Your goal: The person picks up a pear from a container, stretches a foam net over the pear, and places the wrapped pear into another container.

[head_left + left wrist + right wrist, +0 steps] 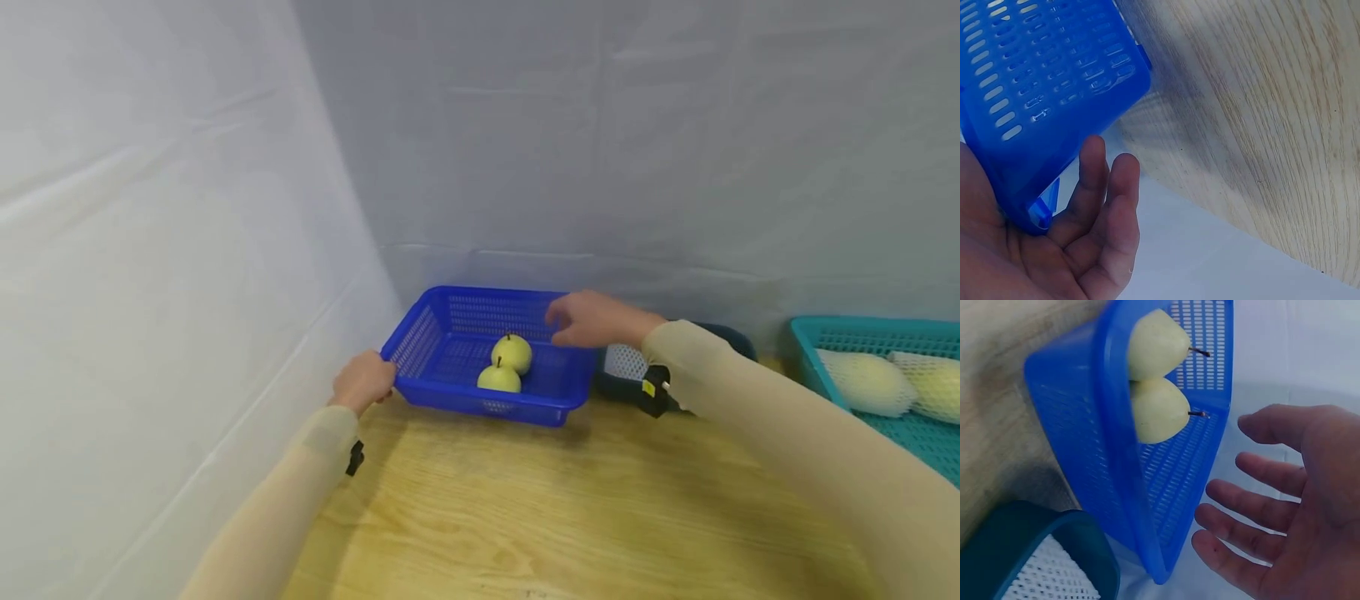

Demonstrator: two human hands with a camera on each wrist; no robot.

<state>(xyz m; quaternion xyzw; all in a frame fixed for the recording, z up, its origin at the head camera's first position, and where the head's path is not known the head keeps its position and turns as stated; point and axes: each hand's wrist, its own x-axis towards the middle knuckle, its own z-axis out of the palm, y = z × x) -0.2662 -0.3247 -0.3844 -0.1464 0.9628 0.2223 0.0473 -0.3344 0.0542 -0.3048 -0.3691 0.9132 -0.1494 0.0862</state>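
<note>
A blue plastic basket [450,398] with slotted walls stands tilted, its near side lifted off the wooden table. Two yellow-green pears [498,381] lie side by side inside it, stems up. My left hand [363,382] grips the basket's left rim near the front corner; in the left wrist view the thumb side lies over the rim and the fingers [1124,219] curl below it. Over the right end of the basket hovers my right hand [592,318]. Its fingers [1247,503] are spread and loosely bent, apart from the rim, holding nothing.
Right of the blue basket, partly behind my right forearm, sits a dark green container [1079,531] with white foam netting [1054,575] in it. Farther right, a teal basket [813,354] holds pears in foam nets [870,383]. White sheeting [225,208] walls the left and back.
</note>
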